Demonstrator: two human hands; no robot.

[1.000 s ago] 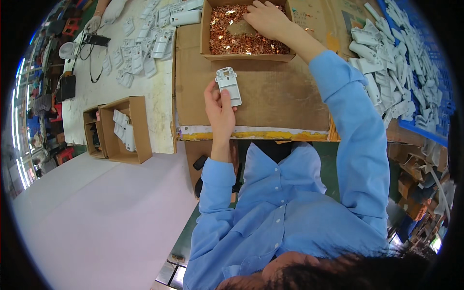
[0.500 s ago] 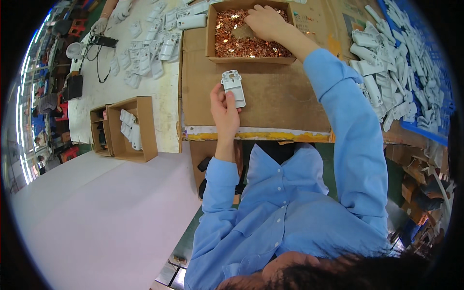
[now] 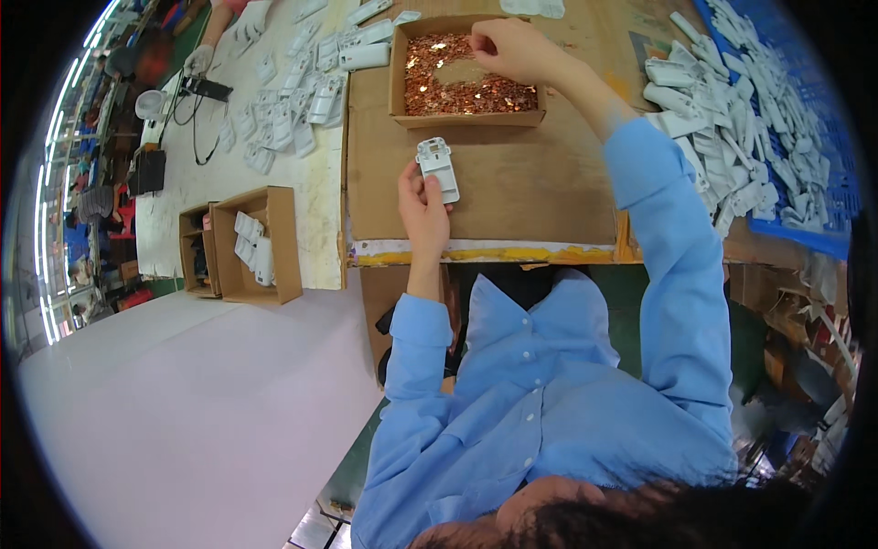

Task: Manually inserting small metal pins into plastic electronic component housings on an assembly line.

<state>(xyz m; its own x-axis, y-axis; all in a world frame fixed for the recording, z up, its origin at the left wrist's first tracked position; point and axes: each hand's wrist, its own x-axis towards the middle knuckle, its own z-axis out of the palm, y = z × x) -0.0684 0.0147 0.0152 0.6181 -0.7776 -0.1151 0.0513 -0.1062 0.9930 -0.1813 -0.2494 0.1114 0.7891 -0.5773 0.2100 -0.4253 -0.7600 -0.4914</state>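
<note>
My left hand [image 3: 424, 212] is closed around the lower end of a white plastic housing [image 3: 439, 170], its hollow inner side facing up, just above the cardboard-covered bench. Over the right part of a shallow cardboard box [image 3: 466, 120] hangs my right hand [image 3: 514, 49], its fingers pinched together. Whatever they hold, if anything, is too small to make out. The box holds a heap of small copper-coloured metal pieces [image 3: 439, 84], with a patch of its bottom showing.
White plastic parts [image 3: 320, 99] lie spread at the left, and more are piled at the right [image 3: 681, 101] by a blue crate [image 3: 805, 240]. A smaller carton [image 3: 291, 247] holds white parts. At the far left, a co-worker's gloved hands [image 3: 249, 22] are near a black device [image 3: 208, 89].
My right hand has lifted from among the copper pieces, its fingers now drawn together. My left hand still holds the white housing in nearly the same spot.
</note>
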